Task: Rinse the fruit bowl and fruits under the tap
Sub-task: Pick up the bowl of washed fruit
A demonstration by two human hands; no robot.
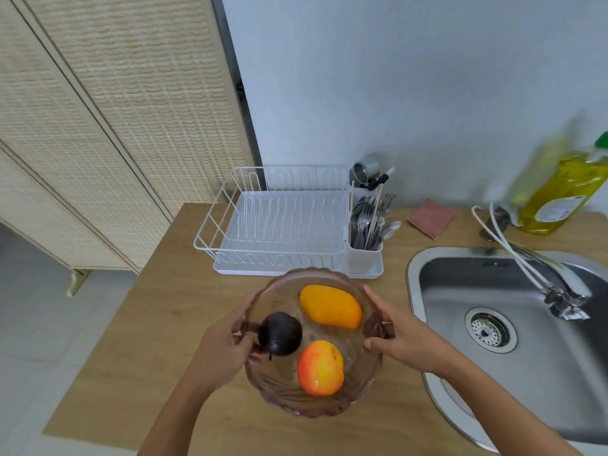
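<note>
fruit bowl [283,390] with three fruits [320,366] is by the counter's [158,324] front edge, left hand [220,350] and right hand [401,337] each curled round a rim handle. sink [415,291] and tap [559,291] lie off to its right, nearer the right hand.

Bare counter beside the bowl, rack close behind, tap over the basin
The glass bowl [306,411], gripped at its rim by the left hand [223,343] and right hand [404,337], has bare wooden counter [158,340] to its left and a narrow strip of counter between it and the sink [415,291] rim on the right. Just behind it stands the dish rack [283,225], whose cutlery holder [363,258] at the right end has cutlery [365,222] poking up. A pink cloth [429,218] lies flat between rack and tap [566,284]. The tap, a white hose [513,255] along it, slants from the back edge out over the basin, which is open around the drain [490,330]; a yellow soap bottle [556,199] stands beside the tap's base
</note>
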